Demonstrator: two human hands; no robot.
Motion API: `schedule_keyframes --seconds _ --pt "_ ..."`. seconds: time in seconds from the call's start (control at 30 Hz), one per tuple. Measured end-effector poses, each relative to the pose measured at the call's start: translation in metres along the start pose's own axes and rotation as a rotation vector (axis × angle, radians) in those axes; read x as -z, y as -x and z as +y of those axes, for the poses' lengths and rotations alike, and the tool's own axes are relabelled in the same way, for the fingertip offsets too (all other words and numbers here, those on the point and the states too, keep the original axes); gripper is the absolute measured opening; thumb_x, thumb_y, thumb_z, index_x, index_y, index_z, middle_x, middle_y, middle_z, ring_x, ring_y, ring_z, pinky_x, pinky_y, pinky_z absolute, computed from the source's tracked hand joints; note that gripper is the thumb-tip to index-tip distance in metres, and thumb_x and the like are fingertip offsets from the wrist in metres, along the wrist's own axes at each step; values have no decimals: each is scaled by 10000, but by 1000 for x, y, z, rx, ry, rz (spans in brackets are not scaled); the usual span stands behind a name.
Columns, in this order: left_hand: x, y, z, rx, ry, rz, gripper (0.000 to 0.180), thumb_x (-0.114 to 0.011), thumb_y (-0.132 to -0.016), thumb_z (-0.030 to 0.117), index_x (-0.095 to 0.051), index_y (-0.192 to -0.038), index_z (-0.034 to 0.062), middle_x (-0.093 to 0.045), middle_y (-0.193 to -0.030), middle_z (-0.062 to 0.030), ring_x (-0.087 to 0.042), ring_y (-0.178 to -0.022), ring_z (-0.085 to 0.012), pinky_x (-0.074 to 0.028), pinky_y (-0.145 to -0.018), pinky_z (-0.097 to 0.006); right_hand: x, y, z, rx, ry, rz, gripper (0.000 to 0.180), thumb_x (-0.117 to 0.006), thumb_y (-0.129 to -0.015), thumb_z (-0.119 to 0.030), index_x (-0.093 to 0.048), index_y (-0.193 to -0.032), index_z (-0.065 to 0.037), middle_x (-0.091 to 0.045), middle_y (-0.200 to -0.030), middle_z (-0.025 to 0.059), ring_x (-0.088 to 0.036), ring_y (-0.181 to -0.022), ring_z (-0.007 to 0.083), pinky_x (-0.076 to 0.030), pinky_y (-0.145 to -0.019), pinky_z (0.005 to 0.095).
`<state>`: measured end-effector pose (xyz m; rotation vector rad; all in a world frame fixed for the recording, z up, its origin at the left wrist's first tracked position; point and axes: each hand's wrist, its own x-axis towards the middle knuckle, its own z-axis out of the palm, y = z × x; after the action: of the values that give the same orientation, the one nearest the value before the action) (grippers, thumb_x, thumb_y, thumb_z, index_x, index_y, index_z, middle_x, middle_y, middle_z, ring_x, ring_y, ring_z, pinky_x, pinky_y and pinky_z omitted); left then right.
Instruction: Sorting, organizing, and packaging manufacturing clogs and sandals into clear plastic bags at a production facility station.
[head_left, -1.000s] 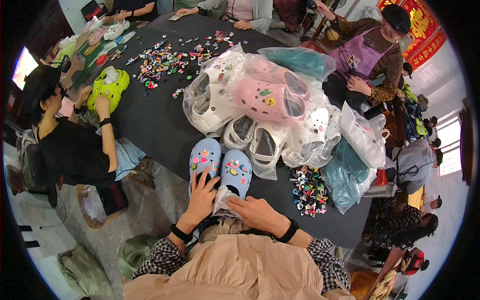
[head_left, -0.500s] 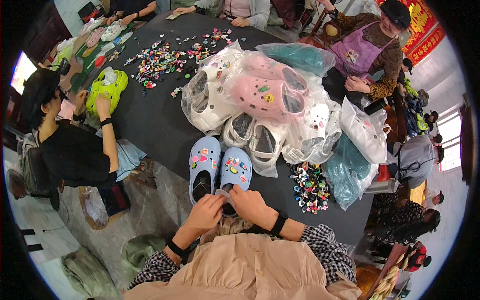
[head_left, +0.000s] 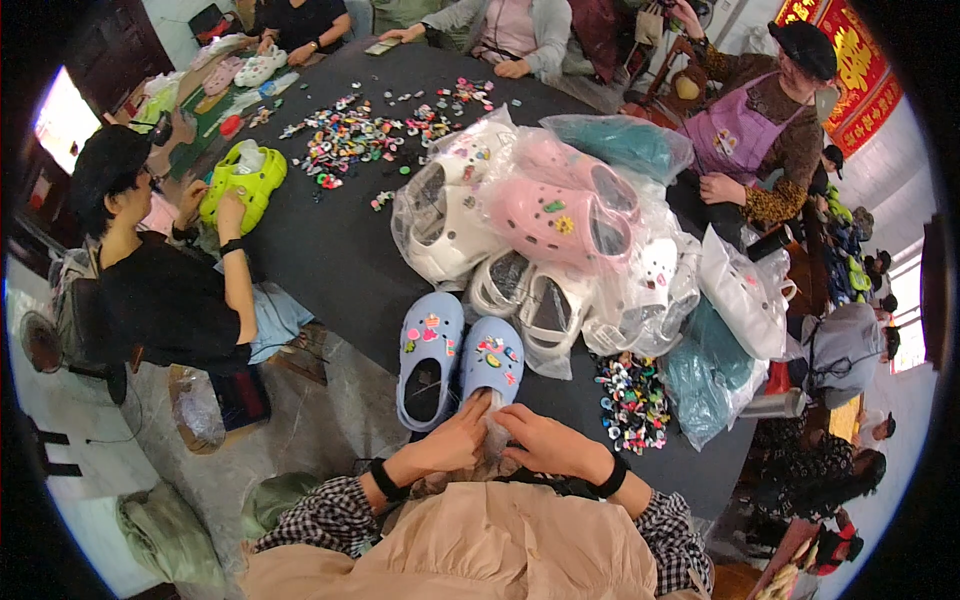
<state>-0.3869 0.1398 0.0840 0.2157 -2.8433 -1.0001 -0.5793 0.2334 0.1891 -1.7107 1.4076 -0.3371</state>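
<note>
Both hands meet at the table's near edge. The left hand (head_left: 452, 443) and the right hand (head_left: 545, 443) are closed together, pinching a crumpled piece of clear plastic (head_left: 492, 432) between them; the fingertips touch the heel of the right-side clog.

Just beyond the hands stand two pale blue clogs (head_left: 460, 362), side by side, openings up, each carrying several coloured charms on the toe. Just to the right of the right hand lies one heap of loose charms (head_left: 632, 400). Further ahead sits a pile of bagged clogs (head_left: 545, 215): at least two pink and several white; the exact number is hidden by the bags.

Risk, as judged: the clogs stand at the edge of the dark table (head_left: 330, 270), so a tug on the plastic could drag one off. A sweep of the right wrist could scatter the charm heap.

Well to the left, another person holds one yellow-green clog (head_left: 243, 180).
</note>
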Motion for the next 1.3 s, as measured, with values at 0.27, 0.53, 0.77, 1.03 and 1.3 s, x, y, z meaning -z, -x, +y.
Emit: schedule_keyframes --seconds 0.27,0.53,0.77,1.03,1.3 --pt "-14 -7 0 126 45 61 490 -620 -734 127 -551 -1083 -210 -261 -1412 -396 -292 -1325 -510 -276 -1123 -466 1 -3 6 57 -81 50 675 -643 -875 -175 -300 -1429 1 -501 -1198 258 -588 -1004 430 -494 -872 455" --pt "24 10 22 160 -139 155 322 -618 -719 50 -603 -1013 -81 -552 -1204 -205 -534 -1140 -332 -475 -933 -371 -13 -2 20 94 -80 2 639 -590 -899 -117 -288 -1453 -20 -388 -1423 266 -486 -1223 417 -429 -1011 424" --pt "35 27 25 357 7 303 174 -600 -851 115 -620 -1007 40 -644 -1041 -113 -633 -929 -310 -522 -792 -400 -27 -19 7 64 275 -90 661 -630 -781 -51 -344 -1351 121 -433 -1331 314 -609 -1018 417 -530 -822 427" --pt "31 38 30 367 43 305 329 -597 -834 117 -599 -1158 67 -604 -1212 -100 -643 -960 -302 -545 -760 -396 -63 -60 28 90 951 106 415 -560 -820 -198 -577 -1164 32 -565 -1053 152 -594 -871 229 -445 -874 422" --pt "25 30 21 446 -77 -188 542 -541 -856 185 -433 -1376 79 -434 -1442 -77 -672 -870 -317 -560 -664 -439 -54 -60 32 135 908 238 474 -554 -829 -171 -503 -1257 27 -544 -1133 147 -608 -947 241 -392 -1006 477"
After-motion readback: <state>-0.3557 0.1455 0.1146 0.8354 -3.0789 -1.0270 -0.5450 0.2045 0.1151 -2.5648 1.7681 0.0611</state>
